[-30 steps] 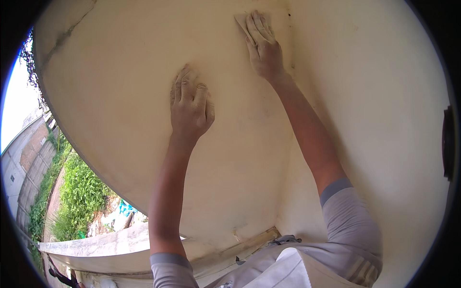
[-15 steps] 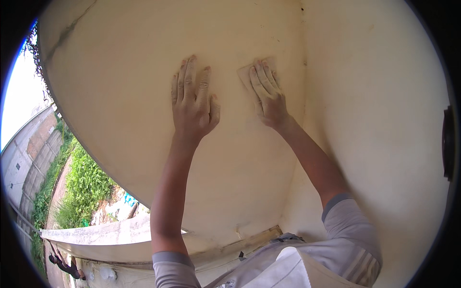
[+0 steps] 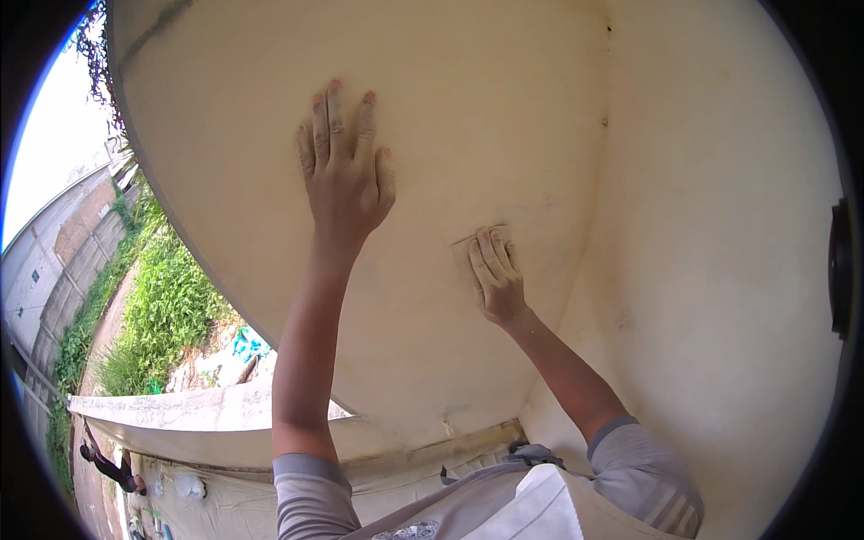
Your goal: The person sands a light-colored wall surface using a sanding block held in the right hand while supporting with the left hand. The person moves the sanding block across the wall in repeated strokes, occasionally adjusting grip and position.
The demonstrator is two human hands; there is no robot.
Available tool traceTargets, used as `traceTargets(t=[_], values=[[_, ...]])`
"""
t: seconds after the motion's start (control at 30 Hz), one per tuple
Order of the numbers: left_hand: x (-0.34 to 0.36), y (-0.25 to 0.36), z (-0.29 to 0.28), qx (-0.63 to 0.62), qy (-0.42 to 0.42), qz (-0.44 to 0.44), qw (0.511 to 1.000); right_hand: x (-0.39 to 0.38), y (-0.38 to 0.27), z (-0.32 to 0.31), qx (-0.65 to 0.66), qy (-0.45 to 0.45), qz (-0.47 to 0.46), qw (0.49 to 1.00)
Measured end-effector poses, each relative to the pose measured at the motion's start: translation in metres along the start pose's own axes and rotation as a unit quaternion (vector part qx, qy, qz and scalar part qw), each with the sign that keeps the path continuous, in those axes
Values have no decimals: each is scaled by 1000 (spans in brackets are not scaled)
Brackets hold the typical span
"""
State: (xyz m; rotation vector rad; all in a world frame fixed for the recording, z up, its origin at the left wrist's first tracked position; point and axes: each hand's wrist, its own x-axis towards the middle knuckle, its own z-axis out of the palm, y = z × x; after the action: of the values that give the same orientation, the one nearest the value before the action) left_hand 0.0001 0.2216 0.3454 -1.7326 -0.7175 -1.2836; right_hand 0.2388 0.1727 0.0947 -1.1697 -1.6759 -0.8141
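Note:
My left hand (image 3: 342,184) lies flat on the cream-coloured wall (image 3: 450,162), its fingers spread and coated with pale dust. Lower and to the right, my right hand (image 3: 498,281) presses a thin, pale square sheet, apparently sandpaper (image 3: 462,255), against the same wall. The fingers are close together over the sheet and also dusty. Only the sheet's upper and left edges show, because the hand covers the rest.
Another wall (image 3: 711,225) meets this one at a corner on the right. At the left, beyond the curved wall edge, are green plants (image 3: 166,306) and a grey building (image 3: 49,261). A ledge (image 3: 180,409) runs below. Another person (image 3: 112,468) is at lower left.
My right hand has slid down the wall with the sandpaper. My left hand sits slightly higher and further left in view, its fingers more spread. The whole view has shifted a little.

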Motion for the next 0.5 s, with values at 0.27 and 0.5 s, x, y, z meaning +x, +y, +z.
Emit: traceTargets(t=[0.27, 0.5], values=[[54, 65, 46, -67, -29, 102, 992, -48, -48, 3, 104, 11, 138, 985], [4, 102, 61, -71, -106, 182, 975, -55, -32, 13, 98, 150, 241, 954]])
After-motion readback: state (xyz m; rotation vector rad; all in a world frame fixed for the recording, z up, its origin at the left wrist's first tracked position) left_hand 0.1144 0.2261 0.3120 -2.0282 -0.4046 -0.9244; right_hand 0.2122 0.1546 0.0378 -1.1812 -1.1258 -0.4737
